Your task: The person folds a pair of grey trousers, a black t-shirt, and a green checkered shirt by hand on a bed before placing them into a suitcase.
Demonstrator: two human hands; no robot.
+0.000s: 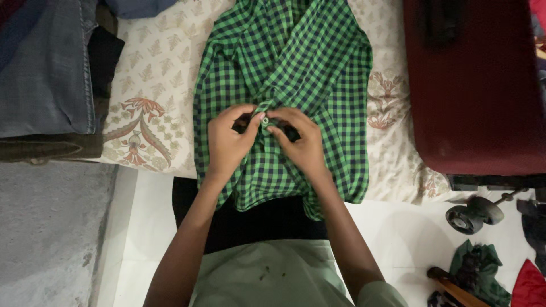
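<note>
Both hands, left point(227, 145) and right point(304, 145), are pinching the soft, light green-and-navy checked cotton shirt point(296, 62) at its buttoned placket, where it is best gripped.

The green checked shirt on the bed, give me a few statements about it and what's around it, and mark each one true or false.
1. Both hands pinch the front of the green checked shirt at a small button. True: the left hand and right hand meet there.
2. The shirt lies on a plain white sheet. False: the bedsheet is cream with a floral print.
3. A dark red suitcase lies to the right of the shirt. True.
4. Folded blue jeans lie on top of the shirt. False: they lie apart, at the far left.
5. The shirt's hem hangs over the bed's edge. True.
</note>
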